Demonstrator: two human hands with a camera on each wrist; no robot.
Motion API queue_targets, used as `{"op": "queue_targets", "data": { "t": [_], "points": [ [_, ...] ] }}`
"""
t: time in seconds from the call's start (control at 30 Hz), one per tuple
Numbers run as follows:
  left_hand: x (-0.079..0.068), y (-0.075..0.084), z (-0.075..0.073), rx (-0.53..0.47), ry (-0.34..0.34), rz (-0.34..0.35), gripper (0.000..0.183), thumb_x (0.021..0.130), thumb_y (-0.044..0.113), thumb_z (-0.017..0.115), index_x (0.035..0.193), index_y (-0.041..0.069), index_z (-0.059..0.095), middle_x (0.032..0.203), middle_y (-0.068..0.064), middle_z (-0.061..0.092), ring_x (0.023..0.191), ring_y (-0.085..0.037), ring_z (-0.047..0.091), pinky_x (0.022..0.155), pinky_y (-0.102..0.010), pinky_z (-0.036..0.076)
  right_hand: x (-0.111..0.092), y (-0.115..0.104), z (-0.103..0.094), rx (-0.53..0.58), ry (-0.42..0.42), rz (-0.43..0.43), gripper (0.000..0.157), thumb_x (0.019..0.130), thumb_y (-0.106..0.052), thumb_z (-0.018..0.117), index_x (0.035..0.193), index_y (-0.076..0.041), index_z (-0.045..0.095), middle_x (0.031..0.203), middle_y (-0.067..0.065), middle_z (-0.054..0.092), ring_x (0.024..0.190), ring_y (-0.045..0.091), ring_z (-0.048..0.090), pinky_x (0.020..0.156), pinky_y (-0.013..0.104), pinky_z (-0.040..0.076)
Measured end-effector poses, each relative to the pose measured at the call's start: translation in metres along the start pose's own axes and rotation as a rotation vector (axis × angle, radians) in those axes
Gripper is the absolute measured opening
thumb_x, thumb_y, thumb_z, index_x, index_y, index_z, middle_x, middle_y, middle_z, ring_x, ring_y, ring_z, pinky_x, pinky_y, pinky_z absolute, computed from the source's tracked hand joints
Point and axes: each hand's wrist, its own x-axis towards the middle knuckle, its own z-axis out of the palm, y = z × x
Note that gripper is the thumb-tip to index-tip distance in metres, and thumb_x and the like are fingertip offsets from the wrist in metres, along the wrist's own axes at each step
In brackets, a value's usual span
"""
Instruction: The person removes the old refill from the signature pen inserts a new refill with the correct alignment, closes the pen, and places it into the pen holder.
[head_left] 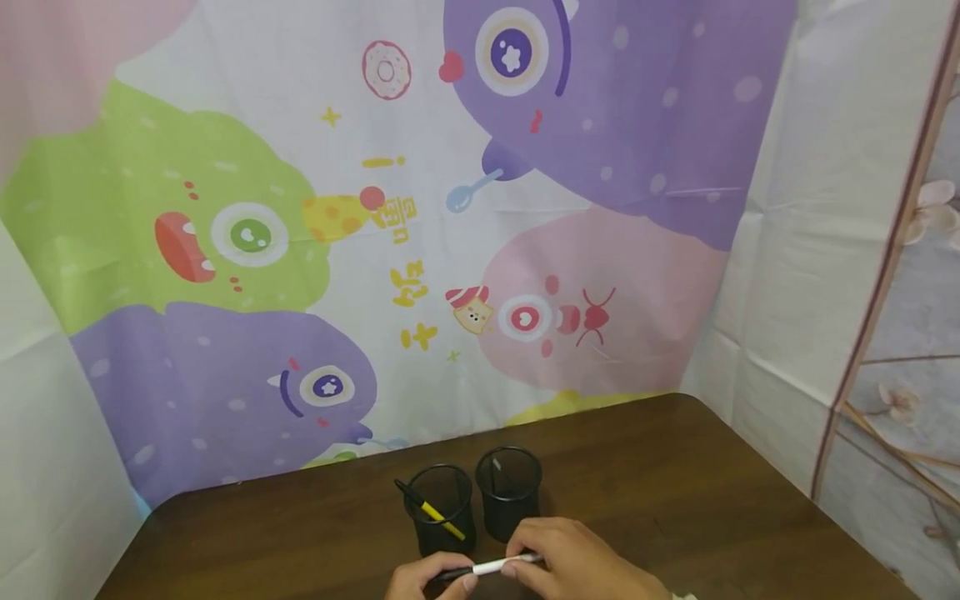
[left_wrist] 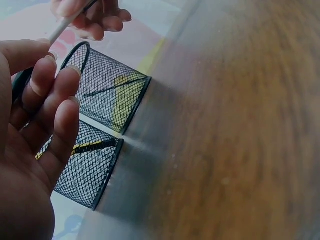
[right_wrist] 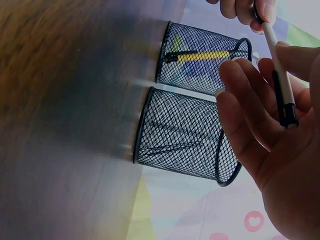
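Both hands hold a white pen with black ends (head_left: 491,567) between them, low in the head view. My left hand (head_left: 422,577) pinches its black end. The right hand (head_left: 576,560) grips the other end; in the right wrist view a black clip lies along the white barrel (right_wrist: 281,80). Just beyond the hands stand two black mesh pen cups. A yellow pen with a black end (head_left: 442,518) leans inside the left cup (head_left: 429,537). In the right cup (head_left: 510,510) dark thin shapes show through the mesh, too unclear to name.
The cups stand close together on a dark brown wooden table (head_left: 645,475). Behind it hangs a cloth with cartoon monsters (head_left: 420,125). Pale cloth panels (head_left: 795,250) close off the sides.
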Motion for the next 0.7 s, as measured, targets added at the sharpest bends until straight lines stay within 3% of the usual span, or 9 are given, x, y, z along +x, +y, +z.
{"op": "queue_targets", "data": {
  "t": [0.27, 0.5, 0.7],
  "points": [
    [-0.0014, -0.0002, -0.0039, -0.002, 0.003, -0.014, 0.007, 0.09, 0.019, 0.077, 0.093, 0.013, 0.077, 0.08, 0.011, 0.071, 0.068, -0.004, 0.063, 0.062, -0.025, 0.052, 0.0031, -0.0008, 0.0005, -0.01, 0.005, -0.011, 0.008, 0.097, -0.032, 0.068, 0.096, -0.025, 0.064, 0.088, -0.021, 0.056, 0.075, -0.006, 0.05, 0.067, 0.014, 0.044],
    [-0.0026, -0.0028, -0.0033, -0.001, -0.031, 0.025, 0.008, 0.092, 0.02, 0.075, 0.094, 0.013, 0.077, 0.082, 0.012, 0.071, 0.069, -0.002, 0.062, 0.063, -0.024, 0.052, -0.0004, -0.0018, 0.0, 0.053, -0.025, 0.027, 0.009, 0.096, -0.031, 0.07, 0.097, -0.024, 0.064, 0.09, -0.021, 0.058, 0.076, -0.005, 0.052, 0.068, 0.017, 0.046],
    [-0.0007, 0.0006, -0.0036, -0.063, -0.049, -0.024, 0.011, 0.093, 0.019, 0.074, 0.095, 0.009, 0.077, 0.081, 0.009, 0.071, 0.07, -0.003, 0.063, 0.064, -0.024, 0.052, 0.0, -0.0018, -0.0012, 0.058, -0.027, 0.035, 0.01, 0.096, -0.029, 0.071, 0.098, -0.025, 0.062, 0.091, -0.021, 0.057, 0.077, -0.005, 0.052, 0.068, 0.018, 0.047]
  ]
}}
